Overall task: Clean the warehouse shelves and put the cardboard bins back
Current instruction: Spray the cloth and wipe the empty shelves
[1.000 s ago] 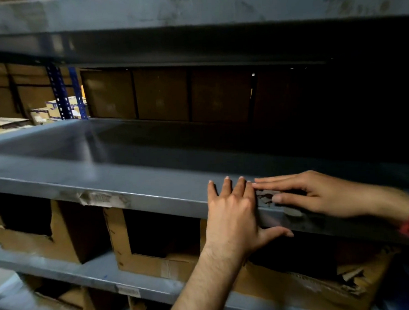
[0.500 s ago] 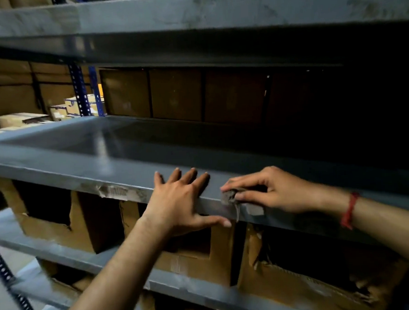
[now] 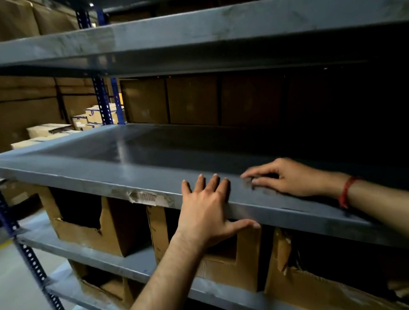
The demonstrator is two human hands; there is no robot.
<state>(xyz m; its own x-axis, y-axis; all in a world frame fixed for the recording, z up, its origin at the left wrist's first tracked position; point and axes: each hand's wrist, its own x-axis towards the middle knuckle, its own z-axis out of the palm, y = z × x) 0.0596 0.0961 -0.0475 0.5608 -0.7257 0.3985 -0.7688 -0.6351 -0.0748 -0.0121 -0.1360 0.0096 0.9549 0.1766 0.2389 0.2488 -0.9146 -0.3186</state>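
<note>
The grey metal shelf (image 3: 104, 164) in front of me carries nothing on its top. My left hand (image 3: 201, 212) lies flat against its front edge, fingers straight over the top and thumb under the lip. My right hand (image 3: 290, 177) rests on the shelf top just to the right, fingers curled. Its thumb and forefinger pinch a small grey scrap of tape (image 3: 247, 183) at the edge, which is blurred. Open-fronted cardboard bins (image 3: 84, 234) (image 3: 228, 267) stand on the shelf below, and a torn one (image 3: 312, 291) sits at the right.
A half-peeled label (image 3: 146, 197) clings to the shelf's front edge left of my hands. Another grey shelf (image 3: 192, 30) runs overhead. A blue perforated upright (image 3: 26, 254) stands at the left. Small cartons (image 3: 48, 129) are stacked beyond the shelf's left end, and brown boxes line the back.
My right hand went from lying flat on the edge to pinching a grey scrap and drawing it up onto the shelf top. My left hand stayed pressed on the edge.
</note>
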